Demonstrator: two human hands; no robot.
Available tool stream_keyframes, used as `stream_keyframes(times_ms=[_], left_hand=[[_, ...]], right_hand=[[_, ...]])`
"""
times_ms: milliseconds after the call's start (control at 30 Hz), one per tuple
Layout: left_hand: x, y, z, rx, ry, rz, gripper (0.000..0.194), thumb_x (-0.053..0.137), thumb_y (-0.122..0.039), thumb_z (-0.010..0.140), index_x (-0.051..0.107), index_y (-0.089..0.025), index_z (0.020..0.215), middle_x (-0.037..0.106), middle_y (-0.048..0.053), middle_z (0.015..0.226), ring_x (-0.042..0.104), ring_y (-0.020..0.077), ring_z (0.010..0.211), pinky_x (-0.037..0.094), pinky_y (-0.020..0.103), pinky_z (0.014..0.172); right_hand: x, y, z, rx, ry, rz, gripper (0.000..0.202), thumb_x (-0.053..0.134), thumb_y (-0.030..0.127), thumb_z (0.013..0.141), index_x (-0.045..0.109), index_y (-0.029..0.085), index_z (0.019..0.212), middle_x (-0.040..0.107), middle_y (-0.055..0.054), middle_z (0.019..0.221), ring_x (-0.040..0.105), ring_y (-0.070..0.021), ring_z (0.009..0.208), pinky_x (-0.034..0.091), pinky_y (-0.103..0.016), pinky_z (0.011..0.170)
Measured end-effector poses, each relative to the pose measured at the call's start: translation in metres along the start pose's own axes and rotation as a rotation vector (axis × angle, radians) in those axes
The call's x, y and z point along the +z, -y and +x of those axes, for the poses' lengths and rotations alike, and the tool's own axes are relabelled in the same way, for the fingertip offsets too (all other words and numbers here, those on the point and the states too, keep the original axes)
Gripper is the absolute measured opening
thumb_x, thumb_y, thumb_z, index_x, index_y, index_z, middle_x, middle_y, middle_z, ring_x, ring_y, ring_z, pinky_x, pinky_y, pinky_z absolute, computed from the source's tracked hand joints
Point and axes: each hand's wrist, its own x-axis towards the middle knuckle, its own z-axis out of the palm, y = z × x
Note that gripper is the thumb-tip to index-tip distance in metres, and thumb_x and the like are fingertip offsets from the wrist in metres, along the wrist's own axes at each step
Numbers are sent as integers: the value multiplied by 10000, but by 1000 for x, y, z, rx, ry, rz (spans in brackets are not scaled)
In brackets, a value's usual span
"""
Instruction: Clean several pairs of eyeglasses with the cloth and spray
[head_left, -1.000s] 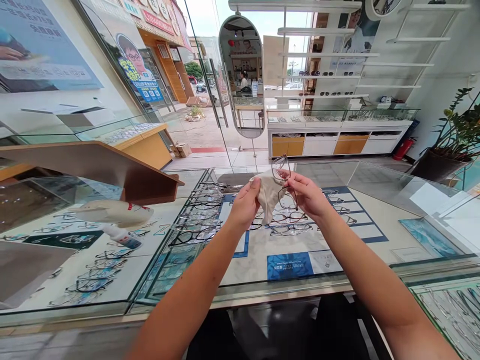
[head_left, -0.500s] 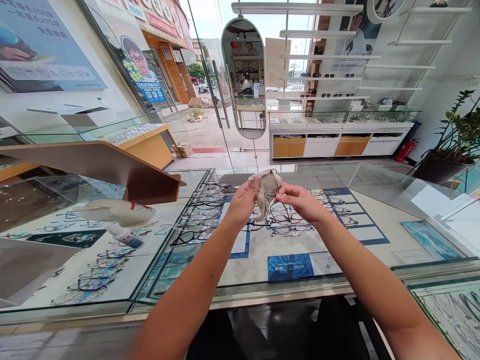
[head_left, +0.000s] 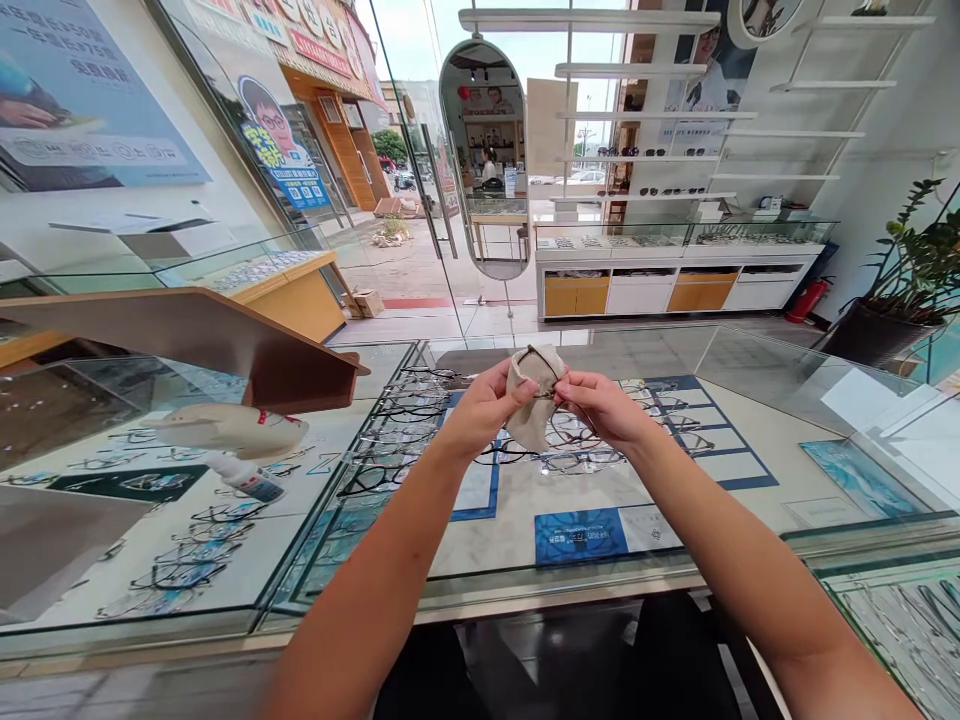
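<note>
Where both hands meet over the glass-topped bench (head_left: pixel 495 545), my left hand (head_left: pixel 487 408) closed on a beige cloth (head_left: pixel 529 425), my right hand (head_left: pixel 600 405) pinching dark-framed glasses (head_left: pixel 556 364) partly wrapped in it, other eyeglasses (head_left: pixel 379 478) lying below.

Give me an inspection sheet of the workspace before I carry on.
Surface: glass counter, upright, see-through panes at its far side.
Things: a pair of glasses partly covered by a beige cloth.
Clutter: rows of spectacle frames, a blue-and-white leaflet, a white bottle lying tilted at left.
Hands: left hand pinches the cloth; right hand grips the glasses.
Cables: nothing seen.
Surroundings: oval mirror, potted plant, red extinguisher.
</note>
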Motion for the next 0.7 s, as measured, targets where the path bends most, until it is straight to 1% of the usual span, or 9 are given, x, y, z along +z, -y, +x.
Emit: stream_keyframes(times_ms=[133, 333, 467, 567, 700], left_hand=[[1, 2, -1, -12, -65, 47, 561, 969, -517, 776, 769, -171, 1171, 806, 87, 1050, 723, 203, 878, 577, 287, 778], [11, 4, -2, 7, -190, 77, 553, 990, -521, 724, 761, -158, 1073, 792, 63, 953, 701, 187, 807, 580, 275, 731], [16, 6, -1, 34, -255, 44, 540, 966, -577, 741, 745, -169, 1017, 769, 30, 861, 675, 164, 715, 568, 261, 663], [18, 6, 0, 59, -285, 24, 528, 933, -632, 767, 729, -173, 930, 727, 10, 778, 627, 142, 644, 540, 254, 614], [16, 6, 1, 93, -310, 19, 529, 873, -675, 825, 718, -171, 860, 703, 8, 745, 603, 134, 636, 522, 254, 617]], right_hand=[[2, 0, -1, 44, -13, 47, 427, 1004, 532, 689, 754, 187, 719, 644, -2, 757, 520, -141, 745, 402, -297, 745], [0, -7, 1, 77, -16, 99, 449, 1026, 540, 669, 769, 177, 731, 654, 1, 755, 532, -121, 732, 414, -266, 734], [-1, -10, 2, 69, 20, 93, 422, 1013, 534, 697, 782, 184, 747, 680, -9, 772, 560, -135, 745, 430, -279, 743], [-1, -9, 2, 54, 54, 52, 410, 990, 547, 727, 790, 190, 755, 693, -14, 775, 554, -144, 735, 425, -292, 733], [1, -7, 0, 52, 78, 12, 422, 979, 567, 732, 791, 191, 763, 695, -18, 770, 556, -153, 742, 428, -301, 739]])
